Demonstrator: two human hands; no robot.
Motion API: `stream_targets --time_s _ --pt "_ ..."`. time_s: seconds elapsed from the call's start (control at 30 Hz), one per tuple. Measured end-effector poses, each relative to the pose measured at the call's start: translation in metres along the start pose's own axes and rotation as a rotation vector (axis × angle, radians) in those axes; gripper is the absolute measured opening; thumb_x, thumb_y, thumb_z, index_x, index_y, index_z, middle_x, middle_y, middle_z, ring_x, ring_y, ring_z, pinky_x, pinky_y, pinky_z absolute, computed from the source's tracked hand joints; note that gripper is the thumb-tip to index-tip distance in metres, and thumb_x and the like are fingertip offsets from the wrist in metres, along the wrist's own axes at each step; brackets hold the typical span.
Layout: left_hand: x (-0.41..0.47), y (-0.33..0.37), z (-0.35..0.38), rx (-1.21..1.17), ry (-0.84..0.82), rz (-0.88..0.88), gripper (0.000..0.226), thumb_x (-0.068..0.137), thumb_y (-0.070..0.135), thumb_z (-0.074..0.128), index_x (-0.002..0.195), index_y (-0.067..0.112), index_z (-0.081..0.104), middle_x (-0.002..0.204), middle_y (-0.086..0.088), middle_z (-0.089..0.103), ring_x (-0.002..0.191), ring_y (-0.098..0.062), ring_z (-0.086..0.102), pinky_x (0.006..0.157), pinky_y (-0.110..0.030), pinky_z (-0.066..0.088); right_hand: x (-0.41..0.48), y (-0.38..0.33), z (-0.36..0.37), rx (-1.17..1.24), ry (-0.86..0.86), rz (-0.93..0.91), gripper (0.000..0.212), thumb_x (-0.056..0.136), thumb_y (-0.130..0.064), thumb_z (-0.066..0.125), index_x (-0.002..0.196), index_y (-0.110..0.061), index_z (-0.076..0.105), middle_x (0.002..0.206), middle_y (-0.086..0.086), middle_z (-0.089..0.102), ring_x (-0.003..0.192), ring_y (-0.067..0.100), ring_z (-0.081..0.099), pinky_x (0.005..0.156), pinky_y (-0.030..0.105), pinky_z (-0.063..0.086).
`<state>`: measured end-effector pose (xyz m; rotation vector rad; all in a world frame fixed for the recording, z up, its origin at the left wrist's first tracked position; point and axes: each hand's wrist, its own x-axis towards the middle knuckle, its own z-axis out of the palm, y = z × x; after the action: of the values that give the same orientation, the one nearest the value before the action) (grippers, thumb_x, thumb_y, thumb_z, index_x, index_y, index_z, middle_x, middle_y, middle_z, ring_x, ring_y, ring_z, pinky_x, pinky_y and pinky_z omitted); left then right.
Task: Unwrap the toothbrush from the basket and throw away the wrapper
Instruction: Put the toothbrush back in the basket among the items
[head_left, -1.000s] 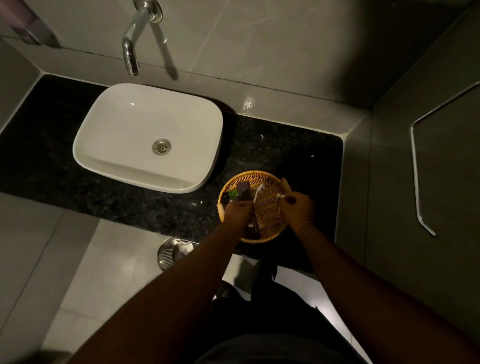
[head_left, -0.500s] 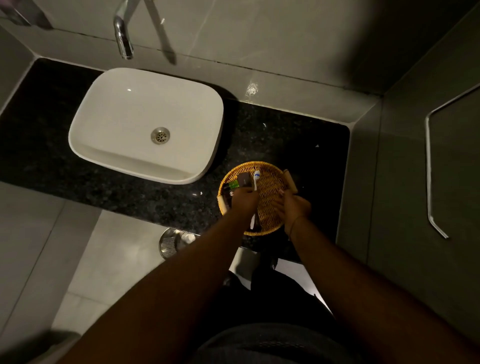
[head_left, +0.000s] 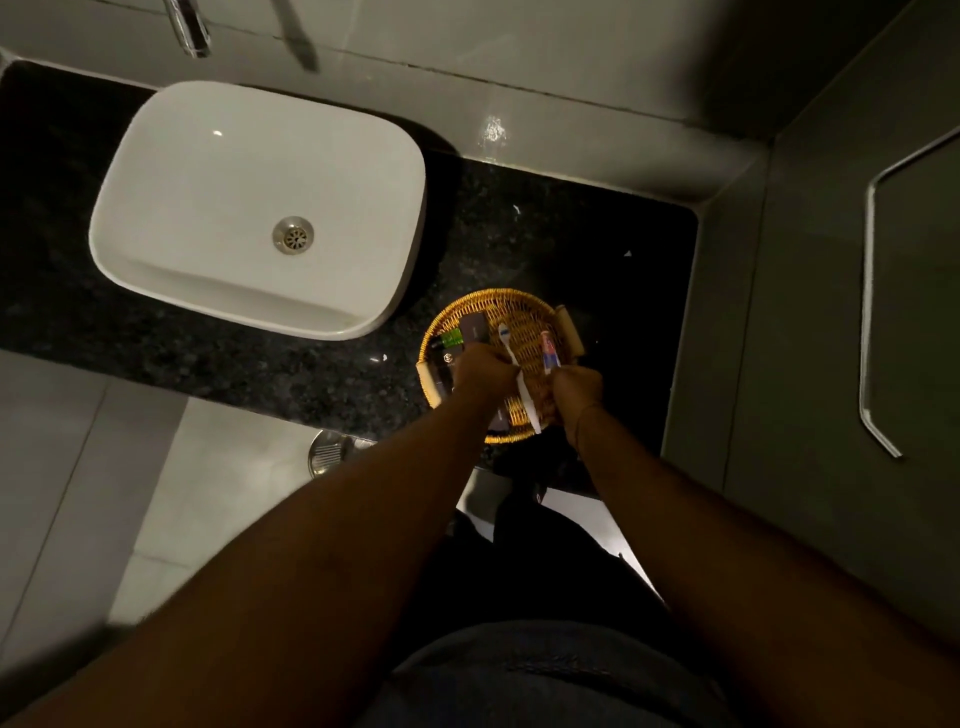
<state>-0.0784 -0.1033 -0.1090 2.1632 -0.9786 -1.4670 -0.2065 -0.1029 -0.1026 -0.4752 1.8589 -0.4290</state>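
Note:
A round wicker basket sits on the black counter, right of the sink. Both my hands are over it. My left hand is closed around a white toothbrush; its head points away from me and its handle slants down toward the basket's near rim. My right hand is closed on a small pink and blue tube that stands up out of the fist. I cannot tell whether any wrapper is still on the toothbrush.
Dark small boxes and a green item lie in the basket's left half. A white sink under a faucet is at left. A metal bin stands on the floor. A wall with a metal rail is on the right.
The toothbrush went from between both hands into my left hand alone. My right hand has come up holding the small tube. The view has shifted downward.

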Motion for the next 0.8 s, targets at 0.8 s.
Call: stream_targets --time_s 0.8 --pt "-0.008 0.016 0.005 0.168 0.197 0.11 0.018 0.107 0.017 0.062 0.114 0.008 0.077 0.105 -0.011 0.081 0.094 -0.024 0.081 0.088 -0.045 0.069 -0.001 -0.006 0.005 -0.407 0.024 -0.139 0.055 0.095 -0.039 0.07 0.137 -0.005 0.061 0.131 0.018 0.069 0.118 0.042 0.068 0.1 0.054 0.058"
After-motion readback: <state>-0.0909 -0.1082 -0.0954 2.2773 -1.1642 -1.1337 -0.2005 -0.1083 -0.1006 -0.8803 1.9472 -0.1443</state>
